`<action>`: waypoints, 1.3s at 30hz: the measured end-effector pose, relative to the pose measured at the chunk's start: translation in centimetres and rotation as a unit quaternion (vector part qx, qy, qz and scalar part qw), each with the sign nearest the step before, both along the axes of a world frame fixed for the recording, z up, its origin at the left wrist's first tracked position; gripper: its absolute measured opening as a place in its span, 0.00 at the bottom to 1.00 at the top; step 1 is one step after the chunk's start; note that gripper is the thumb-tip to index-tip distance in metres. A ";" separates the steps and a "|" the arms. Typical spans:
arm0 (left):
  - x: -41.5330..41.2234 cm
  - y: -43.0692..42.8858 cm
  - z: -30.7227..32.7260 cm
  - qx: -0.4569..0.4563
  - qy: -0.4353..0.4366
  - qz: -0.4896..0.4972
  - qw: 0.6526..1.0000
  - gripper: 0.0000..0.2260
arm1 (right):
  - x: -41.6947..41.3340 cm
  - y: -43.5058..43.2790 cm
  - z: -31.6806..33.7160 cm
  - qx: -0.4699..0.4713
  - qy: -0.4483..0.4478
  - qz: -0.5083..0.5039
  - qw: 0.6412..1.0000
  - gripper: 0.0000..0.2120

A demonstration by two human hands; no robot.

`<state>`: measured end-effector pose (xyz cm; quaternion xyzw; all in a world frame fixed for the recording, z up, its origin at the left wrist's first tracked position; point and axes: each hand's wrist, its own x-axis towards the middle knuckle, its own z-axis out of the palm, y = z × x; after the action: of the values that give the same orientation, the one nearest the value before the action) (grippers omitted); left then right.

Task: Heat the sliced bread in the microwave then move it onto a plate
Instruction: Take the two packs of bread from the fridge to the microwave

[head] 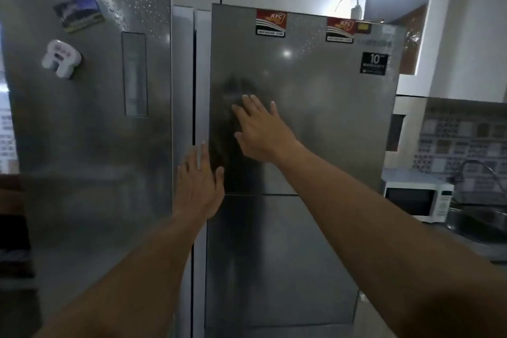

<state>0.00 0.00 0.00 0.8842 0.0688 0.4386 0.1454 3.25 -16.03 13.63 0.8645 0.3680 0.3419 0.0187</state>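
Right hand (260, 132) is spread wide with straight fingers, palm towards the upper grey steel fridge door (315, 118), gripping nothing; whether it touches the steel or hangs just off it I cannot tell. My left hand (199, 189) is lower, fingers straight too, at that door's left edge beside the seam, also holding nothing. Below it is one lower grey steel door (274, 255); both doors are shut, so what the fridge holds is hidden. This upper door carries two red KFC stickers (271, 22) (340, 29) and one black warranty sticker (373, 63). To the left stands a second grey steel fridge front (90, 132) with two things stuck on it: one white plastic timer (61, 58) and one blue landscape picture magnet (79, 12). One white box-shaped microwave (417, 197) stands well to my right on the dark tabletop (488, 250), its door shut and its window too dark to show what is inside. Just beyond it lies one steel sink (477, 223) under one curved tap (477, 166). Where the sliced bread is, I cannot tell.
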 end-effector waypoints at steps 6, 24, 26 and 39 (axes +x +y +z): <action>4.5 0.0 -1.9 -0.100 -0.051 -0.049 0.992 0.26 | 4.8 3.9 0.0 -0.088 -0.062 0.028 0.994 0.32; 5.9 1.5 -4.4 -0.268 0.025 -0.055 0.961 0.18 | 6.2 7.4 0.8 -0.168 -0.162 -0.012 0.972 0.31; 5.8 1.4 -4.2 -0.279 0.029 -0.059 0.958 0.17 | 5.8 7.4 0.8 -0.166 -0.155 -0.019 0.974 0.31; 2.3 -0.3 -3.6 -0.249 0.011 -0.068 0.966 0.14 | 2.7 5.9 0.7 -0.156 -0.130 0.000 0.979 0.34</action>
<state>2.30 -0.25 -3.64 0.8277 0.1174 0.3869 0.3892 5.94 -10.09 14.31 0.7994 0.4110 0.3895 0.2009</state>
